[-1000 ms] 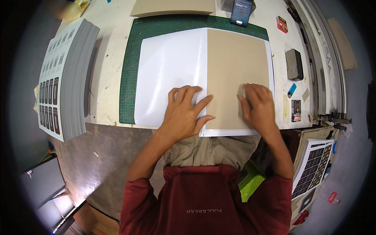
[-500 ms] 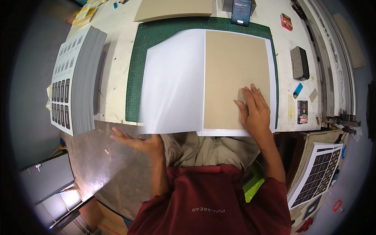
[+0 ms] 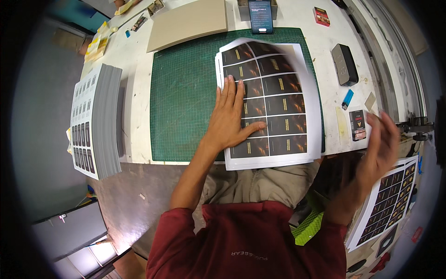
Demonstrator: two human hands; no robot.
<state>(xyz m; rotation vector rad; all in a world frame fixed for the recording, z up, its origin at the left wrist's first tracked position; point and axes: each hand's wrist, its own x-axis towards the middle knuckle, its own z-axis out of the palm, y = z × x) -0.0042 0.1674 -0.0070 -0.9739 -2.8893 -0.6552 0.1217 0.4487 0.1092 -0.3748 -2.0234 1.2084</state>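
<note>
A sheet printed with dark rectangles (image 3: 283, 114) lies on a pile of paper at the right half of the green cutting mat (image 3: 186, 97). Its upper right edge is curved and blurred. My left hand (image 3: 227, 114) presses flat on the sheet's left side, fingers spread and thumb pointing right. Off to the right, my right hand (image 3: 383, 144) is in the air, smeared by motion. Its fingers are loosely bent and apart, with nothing visible between them. It is nearest a small black packet (image 3: 357, 125) and a stack of printed sheets (image 3: 385, 200) at the lower right.
A tall stack of printed sheets (image 3: 104, 121) stands at the table's left edge. Beige boards (image 3: 186, 23) lie behind the mat, beside a propped phone (image 3: 260, 16). Along the right are a black clock (image 3: 344, 65), a blue lighter (image 3: 347, 99), a red box (image 3: 321, 16) and a metal rail.
The raised white sheet has swung rightward over the beige board, and a printed face now shows. My left hand has moved onto it; my right hand has left the board and gone right.
</note>
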